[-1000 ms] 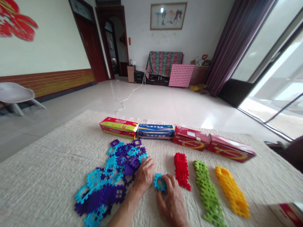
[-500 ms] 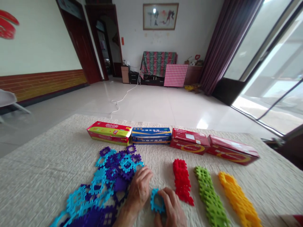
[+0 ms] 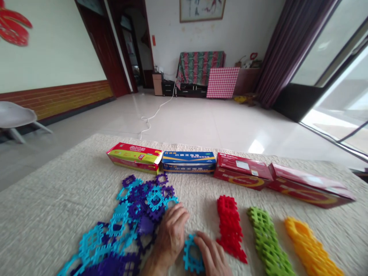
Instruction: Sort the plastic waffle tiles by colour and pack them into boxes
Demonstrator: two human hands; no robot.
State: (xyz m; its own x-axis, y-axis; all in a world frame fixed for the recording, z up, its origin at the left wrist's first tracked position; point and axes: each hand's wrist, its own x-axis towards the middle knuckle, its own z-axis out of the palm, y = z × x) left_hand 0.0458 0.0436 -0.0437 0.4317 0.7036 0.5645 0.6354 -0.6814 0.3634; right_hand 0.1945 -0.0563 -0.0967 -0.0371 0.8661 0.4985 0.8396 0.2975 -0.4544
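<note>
Head camera view took in a pale tiled floor (image 3: 195, 119) reaching to the far wall, with a cream textured cover (image 3: 57, 191) spread across the near part of the scene. A purple curtain (image 3: 284, 50) hung at the far right, and a patterned cloth (image 3: 198, 67) was draped at the far side, beside a red-checked cloth (image 3: 222, 82).

Across the far part of the cover, four boxes stood in a line: a yellow-and-red box (image 3: 135, 158) on the left, then a blue box (image 3: 189, 162), then two dark red ones. Near left lay a loose, overlapping pile of purple and light-blue pieces (image 3: 145, 226). To the right, interlocking plastic pieces lay in three sloping rows: a yellow row (image 3: 313, 245) farthest right, a green row (image 3: 268, 241) next, and a red row (image 3: 230, 226) closest to the hands.

The left hand (image 3: 172, 232) lay at the pile's right edge, its fingers together and bent; whether they gripped anything could not be told. The right hand (image 3: 212, 253) had its fingers close together, fingertips touching the right side of a single light-blue frame (image 3: 187, 255). Its thumb was hidden, so a pinch could not be confirmed. That frame lay between the pile and the red row.
</note>
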